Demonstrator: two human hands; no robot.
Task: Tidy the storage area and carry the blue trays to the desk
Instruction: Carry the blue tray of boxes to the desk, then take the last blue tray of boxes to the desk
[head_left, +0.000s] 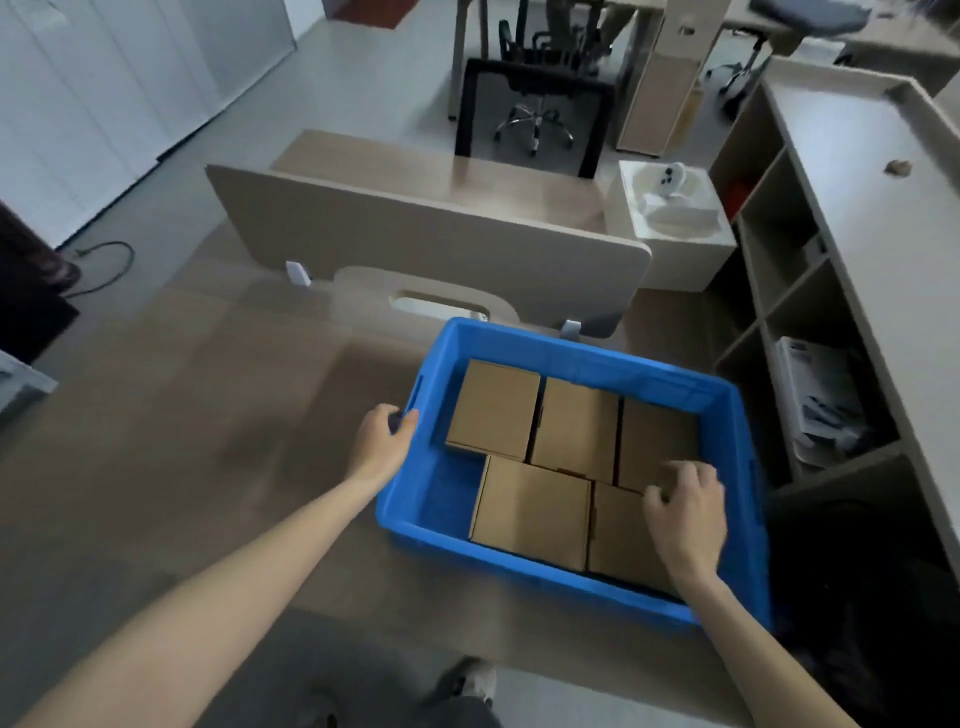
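A blue tray (582, 343) rests on the wooden desk (208, 415), right of centre. Several flat cardboard boxes (530, 504) lie inside it, packed side by side in two rows. My left hand (384, 441) grips the tray's left rim at the handle slot. My right hand (685, 514) reaches into the tray's near right corner, with its fingers curled over the edge of a cardboard box there. Whether it grips that box or only touches it is unclear.
A low divider panel (426, 228) stands along the desk's far edge. An open shelf unit (810, 322) stands to the right, with papers in one compartment. A white box (670, 218) sits beyond the divider. Office chairs (535, 98) stand further back.
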